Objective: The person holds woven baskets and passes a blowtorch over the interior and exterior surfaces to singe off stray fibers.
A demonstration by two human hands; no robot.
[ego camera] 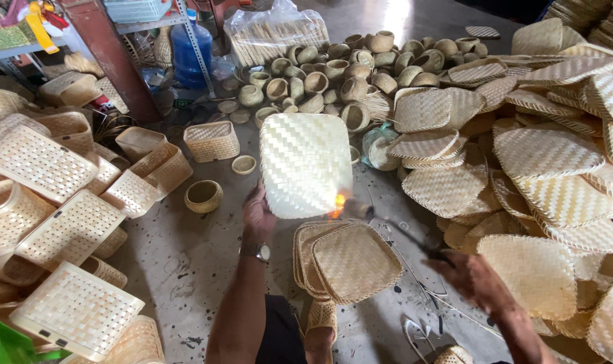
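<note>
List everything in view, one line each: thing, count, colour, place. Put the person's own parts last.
Woven tray held up: one, pale straw, centre.
Torch: one, dark, flame at the held tray's lower edge.
Stacked woven trays: a few, tan, floor below the held tray.
Flat woven tray pile: many, straw, right.
Small round baskets: dozens, tan, top centre.
Rectangular baskets and lids: many, cream, left.
Water bottle: one, blue, top left under the shelf.
Plastic bag of woven goods: one, clear, top centre.
Wristwatch: one, silver, left wrist.
Left hand: grip on the held tray's lower left edge.
Right hand: grip on the torch handle.
</note>
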